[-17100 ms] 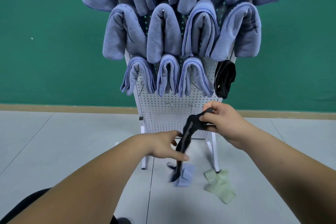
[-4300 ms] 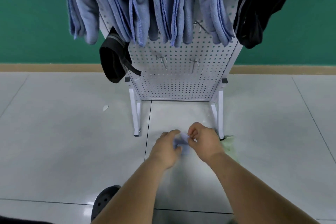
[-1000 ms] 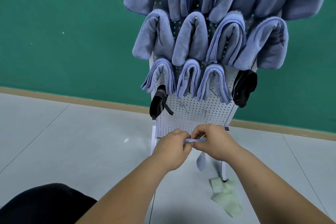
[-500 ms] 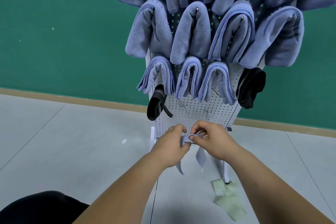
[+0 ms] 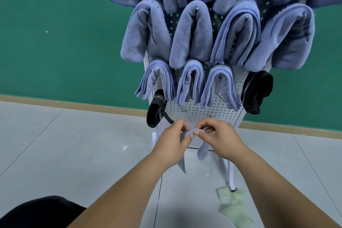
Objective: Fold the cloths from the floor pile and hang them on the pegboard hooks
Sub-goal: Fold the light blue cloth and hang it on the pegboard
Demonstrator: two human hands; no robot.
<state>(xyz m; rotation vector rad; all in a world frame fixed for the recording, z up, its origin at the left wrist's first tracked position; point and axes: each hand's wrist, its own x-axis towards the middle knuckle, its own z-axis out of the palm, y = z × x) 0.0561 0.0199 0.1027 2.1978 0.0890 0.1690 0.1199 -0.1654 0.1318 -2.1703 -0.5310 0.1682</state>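
We pinch the pale blue strip (image 5: 200, 151) between left hand (image 5: 173, 141) and right hand (image 5: 219, 138) — doubled at its fold, ends dangling — likely readying it for a free hook (image 5: 186, 112).

1. Grey tiled floor (image 5: 61, 153) fills the lower half of the frame, thin grout lines running across it
2. Lower right, a pale green cloth (image 5: 234, 207) lies crumpled, touching the foot of the white stand leg (image 5: 231, 174)
3. Left of centre, a small white scrap (image 5: 125, 147) sits alone on a tile
4. Centre frame, the white pegboard (image 5: 196, 114) stands on that floor, hung with folded blue cloths (image 5: 192, 35), plus a left black cloth (image 5: 155, 111) and a right black cloth (image 5: 257, 92)
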